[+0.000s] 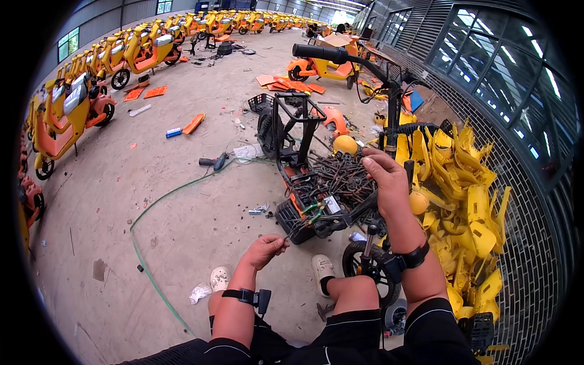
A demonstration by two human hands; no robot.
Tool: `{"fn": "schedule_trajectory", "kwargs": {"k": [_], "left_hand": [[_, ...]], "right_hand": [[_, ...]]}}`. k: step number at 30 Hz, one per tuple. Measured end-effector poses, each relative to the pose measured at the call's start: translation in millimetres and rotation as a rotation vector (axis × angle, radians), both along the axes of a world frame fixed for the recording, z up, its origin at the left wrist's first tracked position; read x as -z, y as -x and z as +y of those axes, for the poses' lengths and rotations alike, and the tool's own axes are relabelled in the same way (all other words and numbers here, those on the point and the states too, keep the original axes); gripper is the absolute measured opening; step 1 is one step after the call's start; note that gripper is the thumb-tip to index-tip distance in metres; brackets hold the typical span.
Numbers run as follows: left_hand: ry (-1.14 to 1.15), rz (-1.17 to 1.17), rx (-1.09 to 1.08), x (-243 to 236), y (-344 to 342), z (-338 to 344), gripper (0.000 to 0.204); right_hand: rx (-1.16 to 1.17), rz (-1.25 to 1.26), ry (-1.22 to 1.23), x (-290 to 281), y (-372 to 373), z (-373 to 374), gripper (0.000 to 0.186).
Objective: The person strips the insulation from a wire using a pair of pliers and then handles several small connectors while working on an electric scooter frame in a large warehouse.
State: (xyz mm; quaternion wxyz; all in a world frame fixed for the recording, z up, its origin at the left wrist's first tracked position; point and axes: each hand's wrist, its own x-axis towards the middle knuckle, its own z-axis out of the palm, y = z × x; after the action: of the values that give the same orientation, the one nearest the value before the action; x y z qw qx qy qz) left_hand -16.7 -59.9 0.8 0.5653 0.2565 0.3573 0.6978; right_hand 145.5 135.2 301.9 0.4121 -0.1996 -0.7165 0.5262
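A stripped scooter frame (286,131) stands before me, with its handlebar grip (320,53) at the top and its front wheel (351,260) by my right knee. My left hand (266,250) is closed beside the frame's black footboard end (288,218), fingertips pinched together; whatever they hold is too small to name. My right hand (387,176) is raised by the steering column, thumb and fingers close together, and I cannot make out anything in them. Green-handled pliers (314,214) lie on the frame. Dark metal parts (344,179) are heaped just behind it.
Yellow plastic panels (480,228) are piled along the brick wall at right. A green hose (141,226) curves over the floor near a cordless power tool (216,162). Small metal pieces (260,209) lie by the frame. Rows of yellow scooters (131,55) stand at left and far back.
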Motion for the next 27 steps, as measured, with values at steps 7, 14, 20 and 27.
{"fn": "schedule_trajectory", "kwargs": {"k": [7, 14, 20, 27], "left_hand": [[-0.042, 0.148, -0.215, -8.6, -5.2, 7.7, 0.02], [0.022, 0.097, -0.06, -17.2, -9.5, 4.2, 0.015], [-0.001, 0.017, 0.03, -11.7, -4.9, -3.2, 0.025], [-0.05, 0.183, -0.19, -10.2, -1.3, 0.6, 0.015]], "right_hand": [[-0.008, -0.056, -0.088, 4.8, -4.3, -9.5, 0.013], [0.014, -0.006, -0.011, 6.2, 0.2, -15.1, 0.013], [0.045, 0.008, 0.033, 5.7, 1.5, -2.6, 0.015], [0.049, -0.001, 0.024, 8.6, 5.0, -3.0, 0.016]]}}
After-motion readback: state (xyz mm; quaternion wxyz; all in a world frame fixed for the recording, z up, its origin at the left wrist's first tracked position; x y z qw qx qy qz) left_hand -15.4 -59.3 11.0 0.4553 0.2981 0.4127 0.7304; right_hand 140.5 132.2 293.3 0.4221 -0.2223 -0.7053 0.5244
